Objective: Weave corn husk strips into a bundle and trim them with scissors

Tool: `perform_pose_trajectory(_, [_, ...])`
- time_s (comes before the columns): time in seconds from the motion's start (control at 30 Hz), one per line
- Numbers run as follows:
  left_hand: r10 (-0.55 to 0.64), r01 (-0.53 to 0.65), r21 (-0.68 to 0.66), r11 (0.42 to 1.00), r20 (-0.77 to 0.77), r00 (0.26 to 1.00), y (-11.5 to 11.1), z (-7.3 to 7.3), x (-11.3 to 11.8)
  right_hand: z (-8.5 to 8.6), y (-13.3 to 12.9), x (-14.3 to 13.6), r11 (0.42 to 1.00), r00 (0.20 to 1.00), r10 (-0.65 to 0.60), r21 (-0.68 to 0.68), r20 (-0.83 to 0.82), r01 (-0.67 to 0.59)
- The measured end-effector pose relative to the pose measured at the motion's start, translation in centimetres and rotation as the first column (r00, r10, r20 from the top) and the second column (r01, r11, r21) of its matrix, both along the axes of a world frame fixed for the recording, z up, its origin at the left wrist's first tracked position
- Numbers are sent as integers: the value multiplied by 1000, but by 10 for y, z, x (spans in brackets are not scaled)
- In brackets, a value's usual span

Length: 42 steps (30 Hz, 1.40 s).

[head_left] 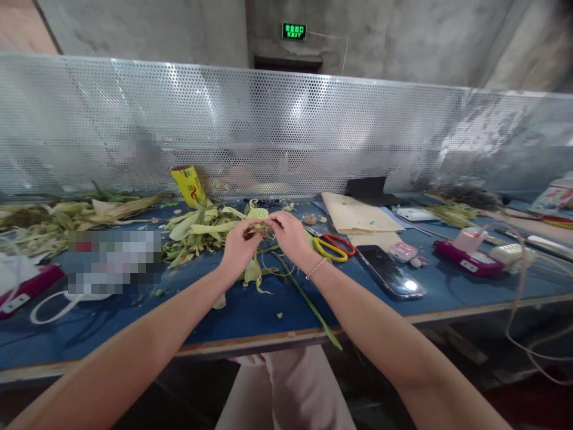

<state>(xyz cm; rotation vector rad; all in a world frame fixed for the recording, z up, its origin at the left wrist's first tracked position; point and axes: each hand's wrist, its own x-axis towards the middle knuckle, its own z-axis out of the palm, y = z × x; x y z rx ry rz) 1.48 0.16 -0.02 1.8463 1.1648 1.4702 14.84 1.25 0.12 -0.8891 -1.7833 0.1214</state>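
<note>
My left hand (pixel 244 240) and my right hand (pixel 289 234) meet over the middle of the blue table, fingertips close together. Both are closed in a pinch on a small bundle of pale green corn husk (pixel 257 213). Husk strips (pixel 253 273) hang beneath my fingers toward the tabletop, and the exact grip is hidden by the fingers. A long green leaf strip (pixel 308 301) runs under my right wrist past the table's front edge. Left of my left hand lies a pile of husks (pixel 197 233). Scissors (pixel 331 246) with red and yellow handles rest just right of my right hand.
A yellow tube (pixel 188 186) stands tilted by the perforated metal screen (pixel 215 119). Brown paper (pixel 358 213), a phone (pixel 390 272), a pink earphone case (pixel 403 252) and a purple power strip (pixel 468 258) with cables lie right. More husks (pixel 67 221) lie far left.
</note>
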Motion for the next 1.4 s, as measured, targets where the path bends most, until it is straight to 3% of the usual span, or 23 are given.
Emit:
perform_pose_trajectory(0.33, [-46, 61, -68, 996, 199, 979, 2, -5, 4, -6, 7, -3, 995, 994, -10, 99, 111, -1])
perform_pose_trajectory(0.47, [-35, 76, -130, 989, 296, 955, -1, -1, 6, -7, 10, -3, 997, 992, 18, 75, 123, -27])
perform_pose_trajectory(0.7, [-12, 73, -164, 984, 343, 939, -3, 2, 8, -7, 12, 0, 997, 989, 52, 45, 139, -59])
perform_pose_trajectory(0.93, [-53, 106, -136, 985, 344, 937, 0, -3, 7, -11, 12, -1, 998, 995, 15, 58, 98, -21])
perform_pose_trajectory(1.4, [-14, 91, -199, 976, 358, 934, -3, 3, 7, -8, 11, 0, 998, 996, -14, 57, 84, 10])
